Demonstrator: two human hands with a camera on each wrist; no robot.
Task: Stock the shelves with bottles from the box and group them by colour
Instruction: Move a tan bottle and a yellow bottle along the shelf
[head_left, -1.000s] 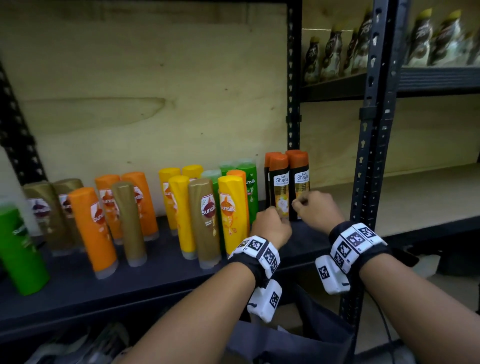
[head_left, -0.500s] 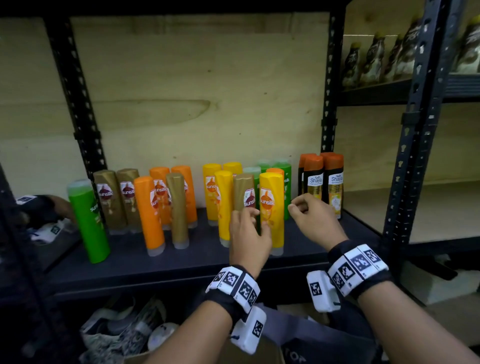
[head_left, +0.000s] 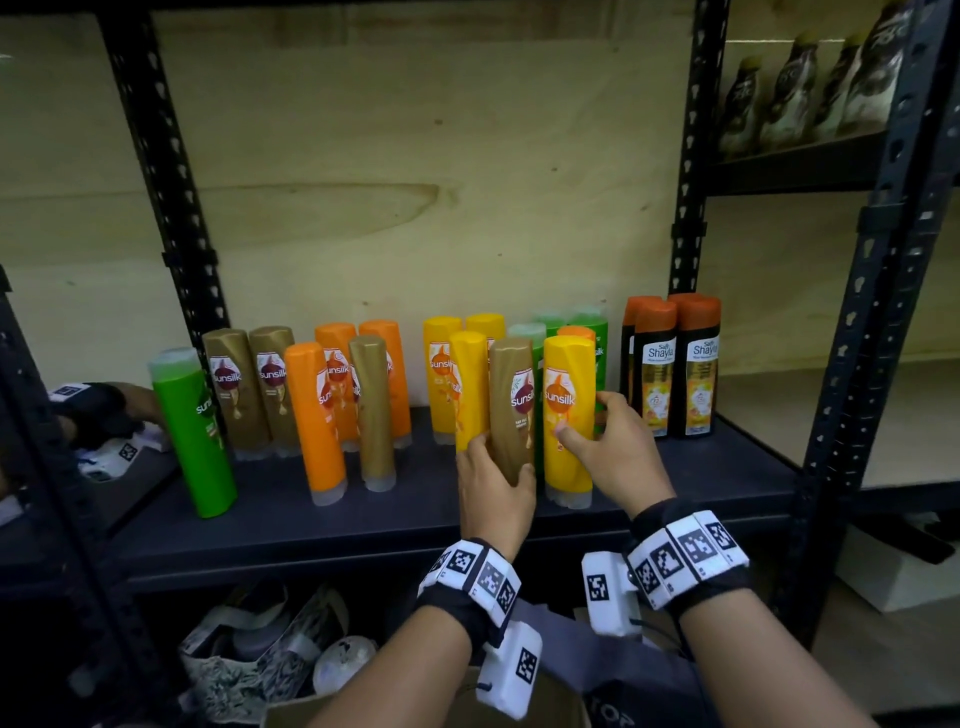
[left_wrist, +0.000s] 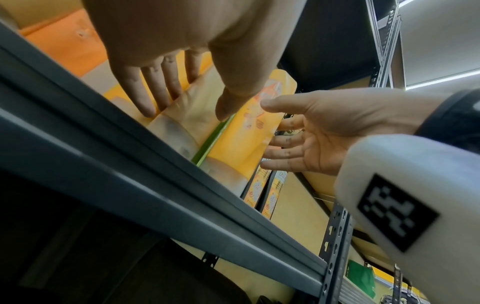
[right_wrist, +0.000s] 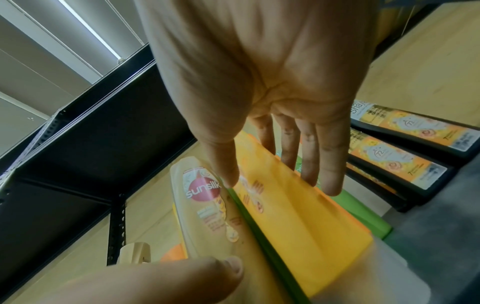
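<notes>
On the dark shelf (head_left: 363, 519) stand bottles in loose colour groups. My left hand (head_left: 496, 478) grips the lower part of a gold bottle (head_left: 511, 405) in the front row, fingers on its left side and thumb on its right. My right hand (head_left: 597, 436) holds the yellow bottle (head_left: 569, 415) just to the right, thumb on its front and fingers behind its right edge. In the left wrist view the gold bottle (left_wrist: 187, 115) lies between thumb and fingers. In the right wrist view the yellow bottle (right_wrist: 298, 226) sits under my right hand (right_wrist: 279, 181).
Left to right stand a green bottle (head_left: 195, 431), gold bottles (head_left: 244, 389), orange bottles (head_left: 314, 421), yellow bottles (head_left: 441, 379), green bottles (head_left: 597, 353) at the back, and black bottles (head_left: 675, 374). Another person's hand (head_left: 104, 410) is at far left. A steel post (head_left: 852, 364) stands at right.
Both hands have moved left from the black bottles. The left hand has taken hold of the gold bottle and the right hand has closed on the yellow one.
</notes>
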